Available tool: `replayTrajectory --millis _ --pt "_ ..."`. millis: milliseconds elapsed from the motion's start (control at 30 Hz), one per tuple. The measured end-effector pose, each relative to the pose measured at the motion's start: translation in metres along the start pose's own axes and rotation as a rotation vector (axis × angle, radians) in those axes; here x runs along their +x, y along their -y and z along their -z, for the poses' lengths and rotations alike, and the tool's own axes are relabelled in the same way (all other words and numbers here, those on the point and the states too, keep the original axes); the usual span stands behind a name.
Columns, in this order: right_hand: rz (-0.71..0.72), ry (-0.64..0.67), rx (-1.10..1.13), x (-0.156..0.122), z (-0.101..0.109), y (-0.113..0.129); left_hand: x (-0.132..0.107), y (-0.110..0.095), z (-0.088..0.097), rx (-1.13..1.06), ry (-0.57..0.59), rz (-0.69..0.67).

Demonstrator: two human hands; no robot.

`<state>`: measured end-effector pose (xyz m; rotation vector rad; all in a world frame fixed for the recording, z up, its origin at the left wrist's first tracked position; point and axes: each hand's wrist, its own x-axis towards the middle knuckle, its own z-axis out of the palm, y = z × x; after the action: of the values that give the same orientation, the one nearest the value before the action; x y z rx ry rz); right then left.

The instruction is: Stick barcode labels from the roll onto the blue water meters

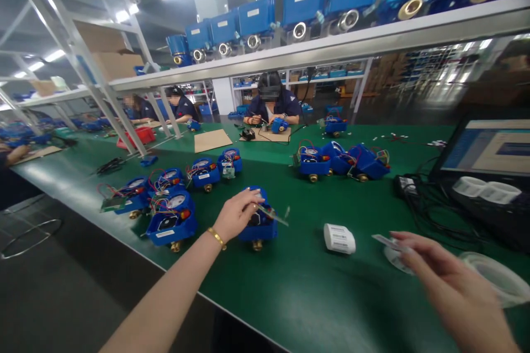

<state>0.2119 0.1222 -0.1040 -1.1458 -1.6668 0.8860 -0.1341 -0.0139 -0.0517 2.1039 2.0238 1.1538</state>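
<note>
My left hand (236,214), with a gold band at the wrist, reaches over an open blue water meter housing (265,230). Its thumb and fingers pinch a thin circuit board (275,217), which is tilted above the housing. The hand covers part of the meter's dial. At the right, my right hand (451,278) is closed at the fingertips on a small pale label (383,241). Between the hands stands a roll of printed barcode labels (340,239). Just under the right fingers is a round whitish item (397,260), partly hidden.
Several open meters with loose wires stand at left (171,226) and farther back (314,165). A laptop (488,149), cables (426,215) and a clear ring-shaped roll (497,278) lie right. A shelf (314,44) with blue meters crosses overhead. A co-worker (273,102) sits opposite.
</note>
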Motion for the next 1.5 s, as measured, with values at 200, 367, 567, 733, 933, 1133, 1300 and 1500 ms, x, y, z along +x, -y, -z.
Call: replayTrajectory --millis 200,367,567,733,933,1133,1300,1500 --pt "0.143 0.363 0.253 -0.021 -0.096 0.046 0.012 -0.009 -0.029 -0.143 -0.248 0.267" --pt "0.264 0.447 0.227 -0.024 -0.143 0.052 0.015 -0.020 -0.042 -0.112 -0.412 0.411" --pt "0.339 0.452 0.113 -0.015 -0.152 0.064 0.020 -0.018 -0.047 -0.065 -0.425 0.414" --pt "0.335 0.427 0.028 -0.017 -0.154 0.074 0.023 -0.018 -0.048 -0.011 -0.433 0.399" --pt "0.321 0.407 -0.025 -0.018 -0.156 0.079 0.025 -0.018 -0.050 0.031 -0.424 0.383" --pt "0.310 0.389 -0.065 -0.017 -0.157 0.081 0.026 -0.019 -0.049 0.053 -0.426 0.369" --pt "0.293 0.377 -0.085 -0.017 -0.156 0.085 0.027 -0.019 -0.049 0.058 -0.428 0.365" --pt "0.282 0.368 -0.094 -0.018 -0.157 0.087 0.026 -0.018 -0.049 0.069 -0.430 0.371"
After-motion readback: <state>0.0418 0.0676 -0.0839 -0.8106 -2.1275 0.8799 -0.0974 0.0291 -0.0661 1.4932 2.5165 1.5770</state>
